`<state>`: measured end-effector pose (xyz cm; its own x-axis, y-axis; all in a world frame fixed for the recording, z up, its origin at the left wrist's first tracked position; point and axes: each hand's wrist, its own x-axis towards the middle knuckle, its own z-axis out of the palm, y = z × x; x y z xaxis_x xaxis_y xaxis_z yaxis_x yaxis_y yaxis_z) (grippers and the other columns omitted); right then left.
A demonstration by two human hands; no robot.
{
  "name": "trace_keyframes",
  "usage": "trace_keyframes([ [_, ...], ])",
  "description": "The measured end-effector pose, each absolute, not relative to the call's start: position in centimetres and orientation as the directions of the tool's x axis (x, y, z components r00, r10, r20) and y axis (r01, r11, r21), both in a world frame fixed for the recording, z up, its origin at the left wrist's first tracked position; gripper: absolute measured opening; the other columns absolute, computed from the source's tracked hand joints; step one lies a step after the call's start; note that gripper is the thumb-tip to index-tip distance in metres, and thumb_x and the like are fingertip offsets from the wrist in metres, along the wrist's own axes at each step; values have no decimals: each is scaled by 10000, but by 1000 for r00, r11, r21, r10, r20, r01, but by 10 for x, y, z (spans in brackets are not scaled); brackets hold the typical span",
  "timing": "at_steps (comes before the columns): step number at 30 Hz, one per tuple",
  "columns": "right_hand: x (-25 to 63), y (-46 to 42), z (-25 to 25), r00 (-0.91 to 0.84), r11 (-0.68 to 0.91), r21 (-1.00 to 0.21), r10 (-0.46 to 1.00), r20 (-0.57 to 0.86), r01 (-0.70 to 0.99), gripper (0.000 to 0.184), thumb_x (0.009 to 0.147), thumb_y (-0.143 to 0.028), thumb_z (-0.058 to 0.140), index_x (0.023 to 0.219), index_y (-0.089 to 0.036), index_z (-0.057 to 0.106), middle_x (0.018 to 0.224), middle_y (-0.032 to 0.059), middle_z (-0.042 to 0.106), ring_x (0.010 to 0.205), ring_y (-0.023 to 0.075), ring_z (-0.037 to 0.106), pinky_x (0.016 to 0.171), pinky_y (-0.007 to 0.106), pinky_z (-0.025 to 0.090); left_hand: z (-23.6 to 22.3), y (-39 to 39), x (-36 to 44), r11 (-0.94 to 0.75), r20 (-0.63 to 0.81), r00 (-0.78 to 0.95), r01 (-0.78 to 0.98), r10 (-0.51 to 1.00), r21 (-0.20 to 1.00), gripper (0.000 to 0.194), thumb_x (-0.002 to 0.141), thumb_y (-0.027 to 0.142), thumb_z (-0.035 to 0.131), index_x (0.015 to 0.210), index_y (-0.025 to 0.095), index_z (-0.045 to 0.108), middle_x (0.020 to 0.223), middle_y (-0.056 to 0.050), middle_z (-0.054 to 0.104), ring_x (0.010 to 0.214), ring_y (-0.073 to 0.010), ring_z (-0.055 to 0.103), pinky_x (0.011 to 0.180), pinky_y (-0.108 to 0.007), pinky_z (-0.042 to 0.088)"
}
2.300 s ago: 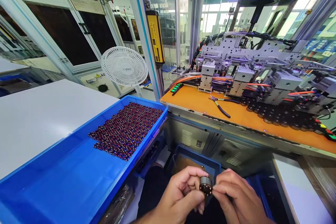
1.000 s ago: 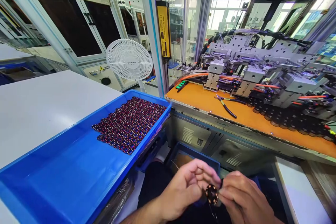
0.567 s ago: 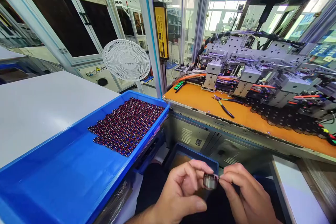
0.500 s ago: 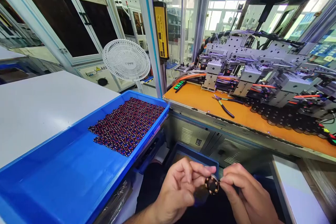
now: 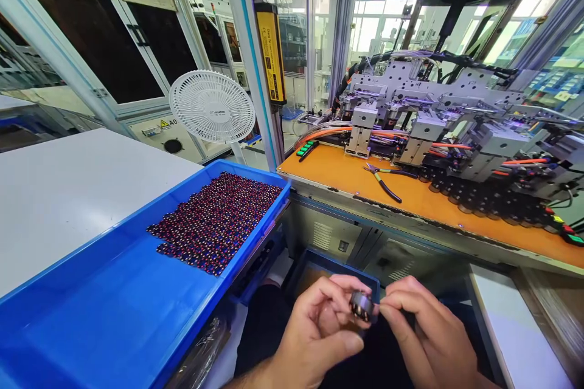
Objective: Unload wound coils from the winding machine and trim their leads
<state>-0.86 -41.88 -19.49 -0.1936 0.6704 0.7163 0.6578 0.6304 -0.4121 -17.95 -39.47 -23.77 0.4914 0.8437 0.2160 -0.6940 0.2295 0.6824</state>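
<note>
A small dark ring-shaped metal part (image 5: 362, 306) with copper-coloured spots inside, resembling a motor stator, sits at the fingertips of my left hand (image 5: 319, 322). That hand's fingers are curled around its far side, with the thumb stretched out below, apart from it. My right hand (image 5: 424, 322) is closed in a pinch close to the part's right edge. Whatever its thumb and forefinger hold is too small to make out. Both hands are above my lap, in front of a blue bin (image 5: 310, 262) low under the bench.
To the left, a blue tray (image 5: 114, 292) holds many small dark parts (image 5: 219, 219) with red and blue spots. Pliers (image 5: 385, 185) lie on the orange bench (image 5: 337, 167) before a machine (image 5: 420, 115). A row of dark round parts (image 5: 493, 197) and a white fan (image 5: 212, 106) stand beyond.
The ring-shaped part has turned, its outer side now showing instead of its open face, and moved slightly up and left. My left thumb has stretched further right. My right hand keeps its pinch.
</note>
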Motion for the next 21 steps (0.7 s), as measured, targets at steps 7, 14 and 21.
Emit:
trace_keyframes([
  [7,-9,-417,-189,-258,704,-511,680,687,494,220,1004,-189,470,798,-182,548,641,-14,577,588,75,574,563,158,496,-246,-389,-175,418,60,647,-557,760,718,456,779,536,729,985,141,627,910,-64,698,835,-132,682,742,-228,513],
  [14,-4,-419,-195,-229,670,-499,695,682,549,132,946,-128,527,834,-180,574,671,-8,604,602,88,577,571,187,491,-249,-390,-173,342,108,648,-527,754,778,298,854,363,709,994,190,512,714,25,654,574,-67,631,577,-169,453],
  [21,-10,-418,-201,-124,634,-567,716,687,526,142,909,-75,542,825,-181,588,671,-17,601,611,81,576,580,174,477,-240,-393,-170,119,251,427,-672,869,731,323,730,185,819,762,164,498,986,1,614,770,-85,654,724,-226,502],
])
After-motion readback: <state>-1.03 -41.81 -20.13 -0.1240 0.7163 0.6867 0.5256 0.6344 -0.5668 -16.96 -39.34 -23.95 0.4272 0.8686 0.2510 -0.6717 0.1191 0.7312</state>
